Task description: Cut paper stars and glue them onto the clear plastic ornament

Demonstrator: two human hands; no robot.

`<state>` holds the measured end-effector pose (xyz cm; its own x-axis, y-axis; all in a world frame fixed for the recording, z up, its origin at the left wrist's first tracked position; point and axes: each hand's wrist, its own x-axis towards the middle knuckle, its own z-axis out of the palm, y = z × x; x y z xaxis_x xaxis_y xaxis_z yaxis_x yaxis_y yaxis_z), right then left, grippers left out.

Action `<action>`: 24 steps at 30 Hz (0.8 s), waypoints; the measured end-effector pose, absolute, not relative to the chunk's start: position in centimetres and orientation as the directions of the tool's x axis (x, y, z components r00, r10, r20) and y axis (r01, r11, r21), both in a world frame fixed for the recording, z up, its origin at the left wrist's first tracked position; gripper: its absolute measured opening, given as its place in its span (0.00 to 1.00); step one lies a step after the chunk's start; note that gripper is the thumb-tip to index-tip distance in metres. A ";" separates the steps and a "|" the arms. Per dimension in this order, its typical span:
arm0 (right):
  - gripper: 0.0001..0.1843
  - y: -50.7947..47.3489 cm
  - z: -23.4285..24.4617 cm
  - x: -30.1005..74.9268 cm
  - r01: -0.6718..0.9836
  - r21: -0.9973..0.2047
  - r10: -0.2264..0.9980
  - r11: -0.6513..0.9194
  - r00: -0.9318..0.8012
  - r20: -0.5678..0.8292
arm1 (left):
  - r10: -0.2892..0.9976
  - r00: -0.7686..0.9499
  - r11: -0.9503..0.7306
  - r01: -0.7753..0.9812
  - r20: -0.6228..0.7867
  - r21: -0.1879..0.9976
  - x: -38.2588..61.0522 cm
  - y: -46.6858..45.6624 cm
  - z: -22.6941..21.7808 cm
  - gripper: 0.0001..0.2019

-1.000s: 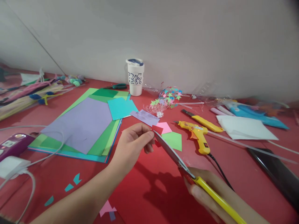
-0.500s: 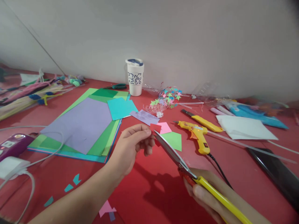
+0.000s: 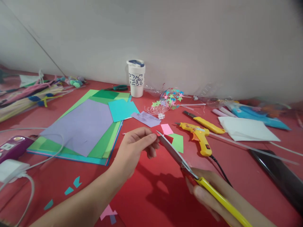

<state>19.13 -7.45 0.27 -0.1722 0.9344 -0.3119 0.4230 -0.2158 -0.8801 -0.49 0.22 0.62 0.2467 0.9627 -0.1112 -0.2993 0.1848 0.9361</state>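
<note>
My left hand (image 3: 134, 149) pinches a small red paper piece (image 3: 158, 132) between thumb and fingers, above the red table (image 3: 151, 192). My right hand (image 3: 213, 195) grips yellow-handled scissors (image 3: 187, 167). The blades point up and to the left, and their tips meet the red piece. A pink scrap (image 3: 167, 128) and a green scrap (image 3: 177, 142) lie on the table just behind the blades.
A stack of coloured paper sheets (image 3: 82, 126) lies at left, with a white cup (image 3: 136, 78) behind it. A yellow glue gun (image 3: 197, 137), a yellow utility knife (image 3: 204, 123), white paper (image 3: 246, 129), a black phone (image 3: 279, 176), pipe cleaners (image 3: 28, 94) and cables (image 3: 26, 176) surround the hands.
The scissor blades have closed a little further into the red piece, which my left hand has turned slightly. Both hands stay in nearly the same place.
</note>
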 end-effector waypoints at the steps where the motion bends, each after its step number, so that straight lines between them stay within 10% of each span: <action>1: 0.33 -7.4 0.3 19.1 0.423 -0.880 0.931 -0.218 -0.180 -0.317 | 0.965 0.243 0.172 -0.290 -0.102 0.941 -0.5 0.2 0.6 0.09; 14: 0.34 -7.1 0.4 19.0 0.417 -0.872 0.900 -0.257 -0.225 -0.372 | 0.998 0.062 -0.010 -0.051 0.013 0.999 0.0 0.3 1.1 0.03; 24: 0.32 -7.0 -0.1 19.6 0.425 -0.873 0.858 -0.241 -0.326 -0.396 | 0.985 0.161 0.098 -0.213 -0.064 0.972 -0.4 0.4 0.6 0.06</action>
<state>19.61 -7.02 -0.11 -0.3262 0.8585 -0.3958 0.4247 -0.2410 -0.8727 -0.44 0.40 0.56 0.1613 0.9848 -0.0643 -0.2129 0.0983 0.9721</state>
